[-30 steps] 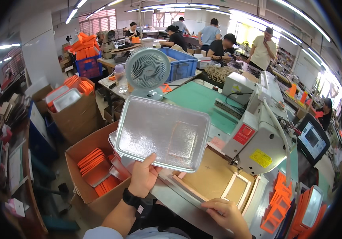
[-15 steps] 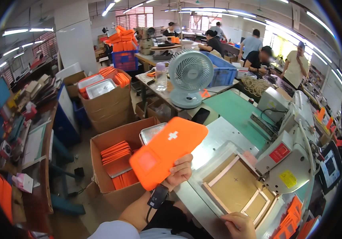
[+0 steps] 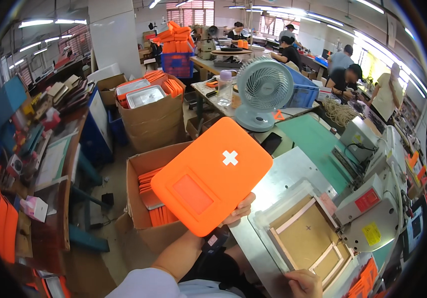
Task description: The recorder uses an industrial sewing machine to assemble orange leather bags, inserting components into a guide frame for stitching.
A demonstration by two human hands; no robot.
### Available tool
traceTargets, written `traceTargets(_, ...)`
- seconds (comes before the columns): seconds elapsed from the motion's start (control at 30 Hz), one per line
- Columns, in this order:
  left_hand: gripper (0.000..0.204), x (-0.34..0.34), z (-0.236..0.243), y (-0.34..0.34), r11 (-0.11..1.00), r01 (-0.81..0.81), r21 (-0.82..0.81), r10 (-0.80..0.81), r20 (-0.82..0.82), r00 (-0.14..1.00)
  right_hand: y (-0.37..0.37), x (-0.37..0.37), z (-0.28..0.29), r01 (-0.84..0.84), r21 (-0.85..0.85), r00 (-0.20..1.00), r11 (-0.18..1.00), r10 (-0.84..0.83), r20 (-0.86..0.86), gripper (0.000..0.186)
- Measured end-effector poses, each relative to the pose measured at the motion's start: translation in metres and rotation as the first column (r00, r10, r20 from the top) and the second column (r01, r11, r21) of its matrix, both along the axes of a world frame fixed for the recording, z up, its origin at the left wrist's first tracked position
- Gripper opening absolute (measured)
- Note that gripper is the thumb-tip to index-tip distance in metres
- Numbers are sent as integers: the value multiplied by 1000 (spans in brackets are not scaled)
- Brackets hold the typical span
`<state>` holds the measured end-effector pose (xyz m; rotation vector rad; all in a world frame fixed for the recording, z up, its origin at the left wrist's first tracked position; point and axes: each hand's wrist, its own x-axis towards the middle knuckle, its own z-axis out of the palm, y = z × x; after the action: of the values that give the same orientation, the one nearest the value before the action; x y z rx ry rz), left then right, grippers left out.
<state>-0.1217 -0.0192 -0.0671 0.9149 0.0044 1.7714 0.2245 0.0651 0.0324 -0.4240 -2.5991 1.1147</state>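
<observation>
My left hand (image 3: 238, 210) is closed on an orange rectangular case (image 3: 208, 176) with a white cross and a recessed small panel, its orange face toward me, above a cardboard box (image 3: 139, 213) of orange pieces. The case hides most of those fingers. My right hand (image 3: 304, 282), fingers curled, grips the near edge of a metal work plate at lower right. On the plate lies a board jig (image 3: 295, 236) with wooden strips forming frames, beside a grey machine (image 3: 372, 218).
A fan (image 3: 264, 89), bottle (image 3: 224, 88), phone (image 3: 271, 143) and blue crate (image 3: 301, 84) stand beyond the plate. A box of silver-lined cases (image 3: 149, 124) is at back left, a cluttered bench (image 3: 64, 149) at far left. Several people (image 3: 347, 79) work at back tables.
The case in my left hand has turned from its silver side to its orange face. The view has swung left, so the scene and machine sit farther right.
</observation>
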Motion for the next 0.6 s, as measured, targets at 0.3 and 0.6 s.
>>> traceTargets(0.3, 36, -20, -15, 2, 985, 168, -28, -170, -121, 978, -2, -1, -3, -7, -20, 1000, 1000, 7, -3, 22)
traceTargets(0.6, 32, -28, -36, 8, 966, 245, -78, -251, -82, 965, -2, -2, -1, -17, -19, 1000, 1000, 17, 12, 19)
